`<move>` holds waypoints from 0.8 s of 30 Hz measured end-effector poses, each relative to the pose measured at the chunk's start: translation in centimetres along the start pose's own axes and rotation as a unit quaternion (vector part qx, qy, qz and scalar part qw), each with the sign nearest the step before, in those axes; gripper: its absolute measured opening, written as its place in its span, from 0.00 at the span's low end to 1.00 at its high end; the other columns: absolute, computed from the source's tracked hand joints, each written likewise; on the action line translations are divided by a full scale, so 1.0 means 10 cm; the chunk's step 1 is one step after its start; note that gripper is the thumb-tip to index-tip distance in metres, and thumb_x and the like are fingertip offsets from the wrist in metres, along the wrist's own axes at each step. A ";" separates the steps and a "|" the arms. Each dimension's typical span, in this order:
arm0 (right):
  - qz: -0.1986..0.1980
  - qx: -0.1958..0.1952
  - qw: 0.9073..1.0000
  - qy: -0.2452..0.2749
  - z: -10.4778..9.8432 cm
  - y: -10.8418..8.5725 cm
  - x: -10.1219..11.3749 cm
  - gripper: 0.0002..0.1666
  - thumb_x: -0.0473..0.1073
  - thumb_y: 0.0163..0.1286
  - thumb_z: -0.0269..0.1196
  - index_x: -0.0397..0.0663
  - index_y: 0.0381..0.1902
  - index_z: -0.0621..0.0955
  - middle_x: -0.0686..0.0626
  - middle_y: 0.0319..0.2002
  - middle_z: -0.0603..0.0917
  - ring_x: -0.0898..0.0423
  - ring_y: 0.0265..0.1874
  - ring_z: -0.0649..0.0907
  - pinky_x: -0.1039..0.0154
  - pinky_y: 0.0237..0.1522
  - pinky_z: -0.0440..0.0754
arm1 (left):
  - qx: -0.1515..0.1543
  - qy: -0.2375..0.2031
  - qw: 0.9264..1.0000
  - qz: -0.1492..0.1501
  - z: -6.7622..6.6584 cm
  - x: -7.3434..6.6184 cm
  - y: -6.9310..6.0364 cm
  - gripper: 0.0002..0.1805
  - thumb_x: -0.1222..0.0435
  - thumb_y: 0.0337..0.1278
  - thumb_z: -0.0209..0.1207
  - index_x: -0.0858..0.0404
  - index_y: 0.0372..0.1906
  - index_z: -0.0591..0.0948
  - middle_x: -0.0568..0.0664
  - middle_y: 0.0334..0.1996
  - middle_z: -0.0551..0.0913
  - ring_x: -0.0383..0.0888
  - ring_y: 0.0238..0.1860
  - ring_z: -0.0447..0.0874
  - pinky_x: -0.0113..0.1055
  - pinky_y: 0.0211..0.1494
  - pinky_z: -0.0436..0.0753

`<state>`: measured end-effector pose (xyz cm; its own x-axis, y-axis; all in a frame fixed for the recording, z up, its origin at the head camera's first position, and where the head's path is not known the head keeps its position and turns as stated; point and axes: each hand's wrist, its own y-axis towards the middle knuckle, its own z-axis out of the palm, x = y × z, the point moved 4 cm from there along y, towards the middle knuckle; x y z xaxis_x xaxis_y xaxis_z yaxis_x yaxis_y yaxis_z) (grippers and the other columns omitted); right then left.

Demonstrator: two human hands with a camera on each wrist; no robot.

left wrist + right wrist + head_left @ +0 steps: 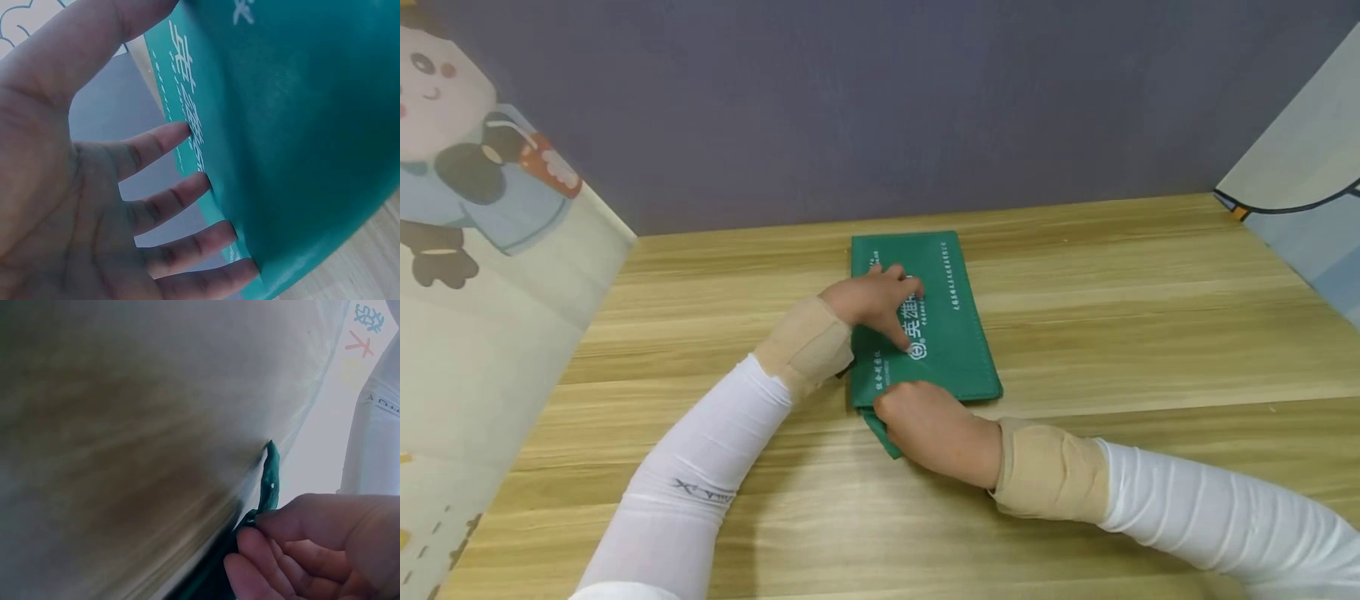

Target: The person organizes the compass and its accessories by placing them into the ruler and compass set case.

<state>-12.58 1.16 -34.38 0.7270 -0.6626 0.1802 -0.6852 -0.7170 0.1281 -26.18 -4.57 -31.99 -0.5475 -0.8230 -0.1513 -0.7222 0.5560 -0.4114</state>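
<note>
A flat green pouch with white printed lettering lies on the wooden table. My left hand rests on its printed face with the fingers spread; the left wrist view shows those fingertips touching the green surface, which bulges. At the pouch's near end, my right hand pinches a narrow green flap between thumb and fingers. The flap's tip sticks up past the thumb in the right wrist view. The pouch's inside is hidden.
The wood-grain table extends around the pouch. Behind it stands a dark grey-blue panel. Cartoon-printed walls flank the table at left and right. A small dark object shows beneath the left wrist.
</note>
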 end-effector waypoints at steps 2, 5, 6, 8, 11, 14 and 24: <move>-0.001 0.001 1.000 -0.001 0.00 0.00 0.00 0.10 0.29 0.57 0.62 0.45 0.20 0.77 0.49 0.20 0.79 0.54 0.20 0.80 0.62 0.21 0.78 | 0.000 -0.001 1.000 -0.002 -0.01 0.00 0.00 0.41 0.49 0.45 0.68 0.51 0.66 0.64 0.54 0.65 0.59 0.62 0.69 0.49 0.48 0.66 0.64; 0.006 0.013 1.000 0.015 0.00 0.01 -0.02 0.09 0.29 0.58 0.61 0.44 0.20 0.78 0.49 0.20 0.79 0.55 0.20 0.80 0.63 0.21 0.78 | -0.001 -0.006 1.000 -0.002 -0.01 0.01 0.00 0.41 0.48 0.46 0.68 0.51 0.66 0.64 0.53 0.65 0.59 0.63 0.70 0.46 0.49 0.66 0.64; 0.011 0.019 0.999 0.025 -0.01 0.02 -0.03 0.09 0.30 0.59 0.61 0.44 0.21 0.78 0.50 0.20 0.79 0.56 0.21 0.80 0.64 0.22 0.78 | -0.002 -0.010 1.000 -0.003 -0.01 0.01 0.00 0.41 0.48 0.46 0.68 0.51 0.66 0.64 0.53 0.65 0.58 0.64 0.71 0.45 0.49 0.66 0.63; 0.017 0.030 0.998 0.054 -0.01 0.03 -0.05 0.10 0.30 0.60 0.61 0.45 0.21 0.79 0.51 0.19 0.78 0.58 0.20 0.78 0.66 0.22 0.76 | -0.002 -0.018 1.000 -0.006 0.01 0.04 -0.01 0.41 0.49 0.47 0.67 0.50 0.66 0.63 0.53 0.66 0.57 0.63 0.71 0.44 0.50 0.66 0.64; 0.015 0.036 0.995 0.094 -0.01 0.04 -0.07 0.12 0.31 0.60 0.62 0.46 0.18 0.79 0.54 0.17 0.77 0.62 0.19 0.74 0.69 0.23 0.73 | -0.002 -0.028 1.000 -0.009 0.05 0.08 -0.03 0.41 0.49 0.48 0.66 0.49 0.68 0.62 0.53 0.68 0.54 0.61 0.71 0.44 0.50 0.65 0.64; -0.003 0.033 0.993 0.114 -0.02 0.04 -0.07 0.15 0.31 0.58 0.63 0.49 0.15 0.76 0.56 0.15 0.75 0.65 0.17 0.70 0.70 0.22 0.70 | -0.004 -0.034 0.999 -0.008 0.08 0.11 -0.06 0.42 0.49 0.49 0.66 0.49 0.69 0.61 0.53 0.69 0.54 0.58 0.70 0.46 0.49 0.64 0.66; -0.068 -0.064 0.985 0.142 -0.35 -0.13 -0.24 0.07 0.40 0.60 0.68 0.43 0.35 0.84 0.52 0.32 0.84 0.61 0.31 0.81 0.68 0.36 0.80 | -0.031 -0.040 0.998 0.028 0.15 0.17 -0.06 0.40 0.49 0.51 0.65 0.53 0.68 0.63 0.55 0.66 0.59 0.57 0.67 0.53 0.48 0.65 0.65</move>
<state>-13.62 4.42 -31.53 0.7833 -0.4620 0.4160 -0.5955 -0.7497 0.2886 -26.06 -6.53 -33.29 -0.5532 -0.7961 -0.2454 -0.7182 0.6050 -0.3437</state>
